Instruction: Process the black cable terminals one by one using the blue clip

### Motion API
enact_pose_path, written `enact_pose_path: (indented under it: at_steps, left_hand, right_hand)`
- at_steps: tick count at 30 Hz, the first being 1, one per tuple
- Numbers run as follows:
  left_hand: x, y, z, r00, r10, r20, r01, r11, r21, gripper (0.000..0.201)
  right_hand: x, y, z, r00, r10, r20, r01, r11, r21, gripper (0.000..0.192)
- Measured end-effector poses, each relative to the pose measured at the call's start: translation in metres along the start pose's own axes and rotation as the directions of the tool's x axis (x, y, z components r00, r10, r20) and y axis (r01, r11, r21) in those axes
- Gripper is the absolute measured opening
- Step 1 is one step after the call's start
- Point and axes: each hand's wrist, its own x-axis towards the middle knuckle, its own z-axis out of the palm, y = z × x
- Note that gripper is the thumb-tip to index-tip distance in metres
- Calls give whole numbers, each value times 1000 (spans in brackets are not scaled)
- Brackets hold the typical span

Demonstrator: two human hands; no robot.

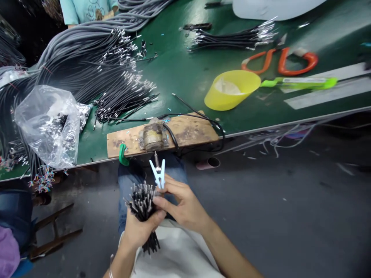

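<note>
In my left hand [139, 227] is a bundle of short black cables [142, 200], silvery ends up, with the fingers wrapped round its middle. My right hand [185, 204] is at the bundle's right side, thumb against the cable ends and fingers bent in a pinch; what lies between them is hidden. Just above those fingertips a light blue clothespin [159, 173] sits on the metal shaft [157, 157] of a small motor [153, 137]. Whether the fingers touch the clothespin I cannot tell. The motor is fixed to a wooden board [191, 131] at the table's edge.
On the green table [174, 69] lie loose black cables [124, 96], long grey cables [87, 38], a clear plastic bag [46, 123], a yellow cup [232, 90], orange-handled scissors [298, 67] and another cable bundle [232, 38]. A green clamp [123, 154] grips the board. A person [87, 11] is opposite.
</note>
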Motion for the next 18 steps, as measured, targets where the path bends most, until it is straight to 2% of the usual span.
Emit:
enact_pose_path:
  at_steps: [3, 7, 9, 12, 14, 16, 18]
  left_hand:
    - [3, -8, -2, 1000, 12, -20, -13, 998, -56, 29]
    - [2, -14, 0, 1000, 18, -15, -19, 995, -94, 30]
    - [2, -14, 3, 1000, 15, 15, -13, 993, -118, 31]
    - [3, -13, 6, 997, -19, 78, 31, 988, -154, 35]
    - [4, -11, 6, 992, -52, 119, 72, 983, -171, 37]
    - [4, -7, 5, 984, -87, 153, 114, 977, -177, 37]
    - [5, -3, 3, 977, -120, 179, 151, 973, -176, 36]
  right_hand:
    - [-2, 1, -1, 998, 51, -40, -48, 997, 60, 22]
    - [-11, 10, 12, 974, 176, -142, -127, 946, 299, 19]
    - [-16, 13, 21, 938, 313, -146, -205, 845, 493, 19]
    - [-18, 13, 31, 867, 497, 14, -342, 576, 743, 22]
    - [-16, 12, 32, 829, 551, 98, -395, 453, 799, 25]
    - [-14, 13, 27, 822, 560, 104, -404, 443, 800, 27]
    - [-12, 14, 18, 859, 508, 69, -378, 537, 754, 25]
